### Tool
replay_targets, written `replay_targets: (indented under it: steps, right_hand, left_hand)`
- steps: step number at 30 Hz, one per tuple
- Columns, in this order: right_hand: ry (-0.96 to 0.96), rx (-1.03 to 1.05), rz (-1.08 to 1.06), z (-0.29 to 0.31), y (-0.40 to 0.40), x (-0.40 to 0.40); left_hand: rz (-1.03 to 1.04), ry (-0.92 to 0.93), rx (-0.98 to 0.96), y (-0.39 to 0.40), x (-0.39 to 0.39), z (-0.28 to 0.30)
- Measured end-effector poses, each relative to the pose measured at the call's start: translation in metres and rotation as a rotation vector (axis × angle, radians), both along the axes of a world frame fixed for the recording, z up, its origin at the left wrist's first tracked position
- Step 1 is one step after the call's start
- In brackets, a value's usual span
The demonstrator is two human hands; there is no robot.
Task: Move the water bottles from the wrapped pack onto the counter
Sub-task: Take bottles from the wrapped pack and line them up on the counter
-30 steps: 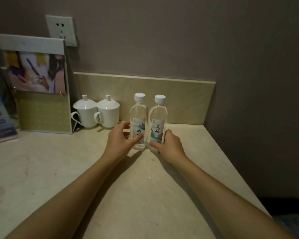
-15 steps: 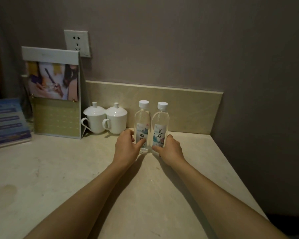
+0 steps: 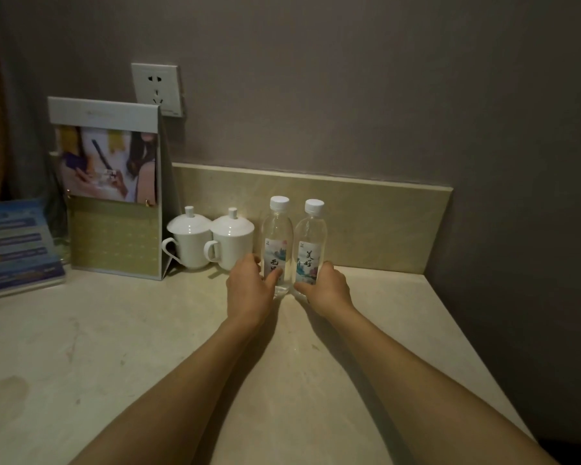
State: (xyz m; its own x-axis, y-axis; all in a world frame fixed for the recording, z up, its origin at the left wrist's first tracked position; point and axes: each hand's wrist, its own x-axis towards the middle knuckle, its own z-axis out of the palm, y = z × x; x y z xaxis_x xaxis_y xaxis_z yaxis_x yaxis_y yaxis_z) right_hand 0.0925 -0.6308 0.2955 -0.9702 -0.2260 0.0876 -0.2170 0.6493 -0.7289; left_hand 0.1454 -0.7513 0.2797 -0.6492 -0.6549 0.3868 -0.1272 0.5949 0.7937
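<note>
Both bare forearms reach up from the lower frame toward centre; the left hand (image 3: 249, 290) and right hand (image 3: 327, 290) each curl around something.

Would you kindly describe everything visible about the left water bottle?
The left bottle is clear plastic with a white screw cap and a pale printed label bearing dark characters. It stands upright on the counter before the backsplash, capped, right beside the right bottle, with a lidded white cup at its other side. The left hand grips its lower part, thumb across the label.
</note>
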Motion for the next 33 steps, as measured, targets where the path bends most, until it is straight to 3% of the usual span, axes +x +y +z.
replay_targets:
  steps: [33]
  right_hand:
    - [-0.003,-0.013,0.007,-0.004,-0.035,-0.047]
  left_hand:
    - [0.169,-0.002,-0.129,-0.014,-0.041,0.007]
